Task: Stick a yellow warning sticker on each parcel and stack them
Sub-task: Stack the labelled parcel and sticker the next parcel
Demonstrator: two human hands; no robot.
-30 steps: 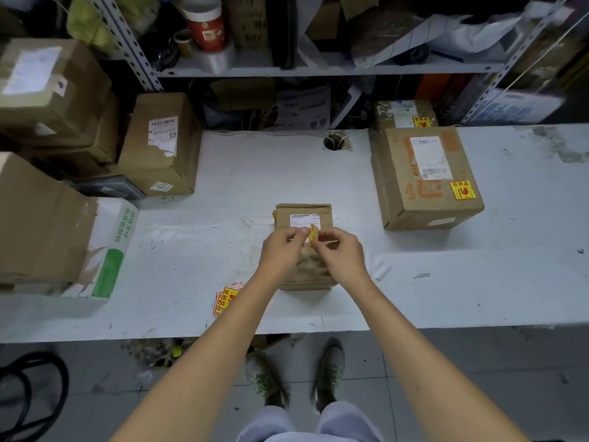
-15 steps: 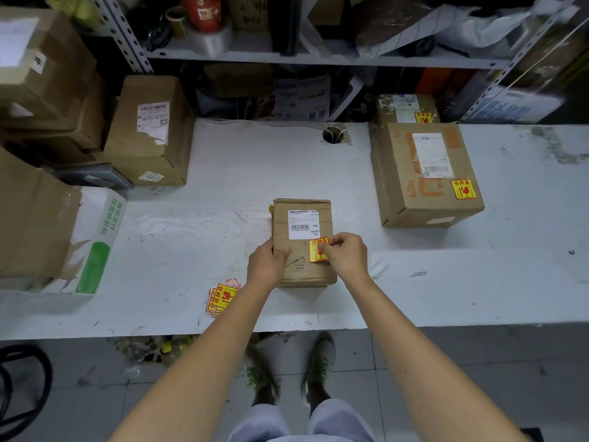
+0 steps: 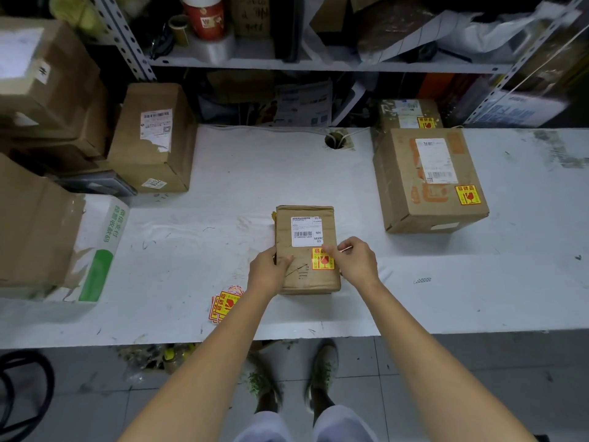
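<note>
Right hand (image 3: pixel 355 263) presses sticker (image 3: pixel 323 262) (left hand (image 3: pixel 266 272) grips parcel (image 3: pixel 314 282) edge).

Small parcel (image 3: pixel 306 250) on table (image 3: pixel 223 202), left hand (image 3: pixel 266 272) gripping its edge, right hand (image 3: pixel 353 261) touching yellow sticker (image 3: pixel 323 261)

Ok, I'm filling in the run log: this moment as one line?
parcel: flat on table | sticker: on parcel, below label | left hand: grips parcel's left edge | right hand: touches sticker
</note>
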